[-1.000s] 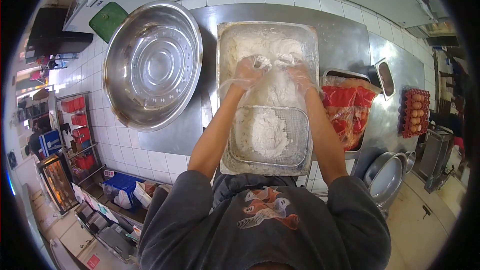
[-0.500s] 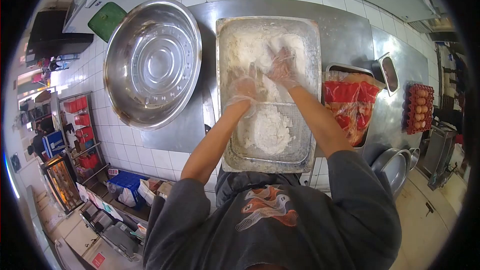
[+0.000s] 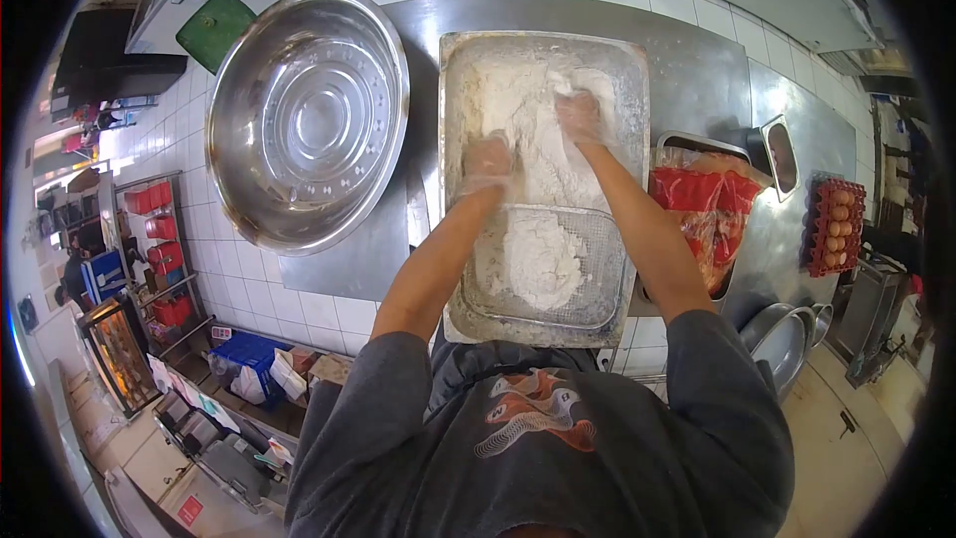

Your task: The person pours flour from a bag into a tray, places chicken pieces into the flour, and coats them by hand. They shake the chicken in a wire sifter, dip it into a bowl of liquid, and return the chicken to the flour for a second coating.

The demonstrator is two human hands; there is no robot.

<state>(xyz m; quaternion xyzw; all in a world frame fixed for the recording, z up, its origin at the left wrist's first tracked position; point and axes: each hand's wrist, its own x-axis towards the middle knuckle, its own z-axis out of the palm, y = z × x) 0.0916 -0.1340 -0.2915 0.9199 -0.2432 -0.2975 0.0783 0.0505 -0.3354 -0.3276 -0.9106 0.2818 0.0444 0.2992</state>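
A deep metal tray [image 3: 644,169] holds loose white flour [image 3: 543,144] spread over its far part. My left hand [image 3: 488,159], in a clear plastic glove, is in the flour near the tray's left side. Farther to the right, my right hand [image 3: 580,120], gloved the same way, is in the flour too. Both hands are smeared by motion and their fingers are curled or sunk out of sight. A wire mesh basket [image 3: 609,264] sits in the near part of the tray, with a heap of flour [image 3: 546,261] in it.
Left of the tray is a large steel bowl [image 3: 324,120], with a green lid-like object [image 3: 214,32] behind it. To the right are red plastic-wrapped food [image 3: 697,204] in a pan, a small metal container [image 3: 782,157], a red tray of eggs [image 3: 836,224] and metal bowls [image 3: 782,344].
The fingers of both hands were stretched out over the flour and no longer show. The flour between the hands is more heaped. The whole view has shifted slightly.
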